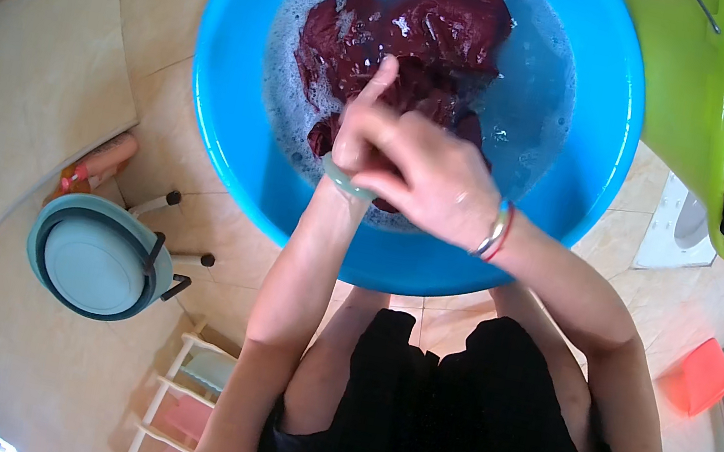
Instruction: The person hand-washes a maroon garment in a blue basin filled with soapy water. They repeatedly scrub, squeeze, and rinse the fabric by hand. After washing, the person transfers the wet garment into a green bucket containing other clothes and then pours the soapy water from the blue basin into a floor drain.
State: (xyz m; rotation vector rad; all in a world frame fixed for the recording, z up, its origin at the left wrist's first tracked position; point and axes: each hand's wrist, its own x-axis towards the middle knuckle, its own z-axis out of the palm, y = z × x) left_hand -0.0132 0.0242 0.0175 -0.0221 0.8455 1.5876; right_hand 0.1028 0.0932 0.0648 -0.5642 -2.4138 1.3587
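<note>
Dark red wet cloth [455,29] lies bunched in soapy water inside a large blue basin [220,95]. Over its near side, my right hand [447,183] crosses my left hand [361,134], its fingers and thumb closed around it near the wrist; motion blurs them. One finger of my left hand points away from me above the cloth, while its other fingers are hidden. A pale green bangle [346,180] circles my left wrist. On my right wrist are a silver bracelet [491,234] and a red band.
A lime-green tub [680,98] holding black and grey clothes stands at the far right, beside a white floor fixture [672,227]. To the left are a stool [94,261] and a pink-orange bottle [108,157]. A white rack [170,381] and an orange container [701,378] stand nearer.
</note>
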